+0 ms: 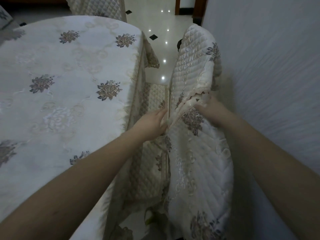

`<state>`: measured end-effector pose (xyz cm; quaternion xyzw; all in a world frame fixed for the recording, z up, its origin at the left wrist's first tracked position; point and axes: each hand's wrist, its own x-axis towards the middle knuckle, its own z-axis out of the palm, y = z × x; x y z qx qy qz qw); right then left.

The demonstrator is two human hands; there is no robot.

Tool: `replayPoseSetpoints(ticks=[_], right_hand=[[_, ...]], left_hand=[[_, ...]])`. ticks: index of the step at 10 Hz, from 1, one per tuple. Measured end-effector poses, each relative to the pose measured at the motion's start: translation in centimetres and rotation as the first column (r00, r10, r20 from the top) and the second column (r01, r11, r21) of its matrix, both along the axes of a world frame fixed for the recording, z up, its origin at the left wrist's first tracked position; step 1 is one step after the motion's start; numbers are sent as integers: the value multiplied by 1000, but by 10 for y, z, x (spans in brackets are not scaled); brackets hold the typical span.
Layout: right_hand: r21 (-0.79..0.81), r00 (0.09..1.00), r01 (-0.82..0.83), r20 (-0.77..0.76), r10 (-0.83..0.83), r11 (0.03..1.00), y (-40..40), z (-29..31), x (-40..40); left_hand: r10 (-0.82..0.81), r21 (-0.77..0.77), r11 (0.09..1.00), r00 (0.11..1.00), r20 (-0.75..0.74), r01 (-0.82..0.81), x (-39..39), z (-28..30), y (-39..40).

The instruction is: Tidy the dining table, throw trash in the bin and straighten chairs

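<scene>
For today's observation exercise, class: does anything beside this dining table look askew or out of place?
Yes. The quilted chair cover is bunched and creased at its top, where the right hand grips it and the left hand meets its edge; it does not lie smooth.
</scene>
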<state>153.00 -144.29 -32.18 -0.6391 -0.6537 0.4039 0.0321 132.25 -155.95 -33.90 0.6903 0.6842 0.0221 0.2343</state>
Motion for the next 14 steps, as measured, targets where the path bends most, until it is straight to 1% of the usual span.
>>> replayPoseSetpoints(ticks=[1,2,3,4,5,6,7,8,9,10,11,12,13,14], right_hand=[[82,999,-45,7,45,996,-61,5,19],[207,987,-81,156,49,975,-116,8,36],[285,936,-147,349,41,947,-175,11,49],[335,934,-108,357,-20,936,-224,0,59],[359,952,-22,294,-91,933,-263,-9,61],[383,946,7,298,-131,924,-288,-14,59],[384,933,11,329,-148,923,-299,-13,53],[332,925,45,344,-165,942,-308,-8,46],[343,921,16,361,-148,939,-313,-1,42],[324,915,-67,398,-71,944,-312,5,38],[300,915,-94,403,-37,949,-310,8,38],[291,927,-102,376,-16,951,-312,11,44],[374,930,-177,365,31,910,-319,10,52],[474,985,-174,86,151,863,-327,14,52]], left_hand=[[4,30,1000,999,-45,-2,-14,-3,-52],[-8,32,999,999,-52,10,-28,-17,-109],[-33,63,997,995,-91,39,-40,-32,-158],[-13,124,992,992,-128,29,-48,-39,-196],[36,109,994,990,-136,-22,-54,-47,-238],[60,60,997,986,-156,-52,-60,-58,-277],[129,-34,990,981,-144,-136,-62,-66,-307],[143,-149,975,977,-161,-167,-64,-69,-330],[157,-185,965,976,-151,-184,-68,-63,-340],[213,-122,965,965,-150,-232,-70,-51,-339],[265,-32,962,953,-144,-272,-69,-36,-336],[294,21,955,944,-151,-295,-66,-21,-337],[341,71,940,924,-172,-334,-58,-7,-346],[365,97,931,906,-214,-352,-40,6,-363]])
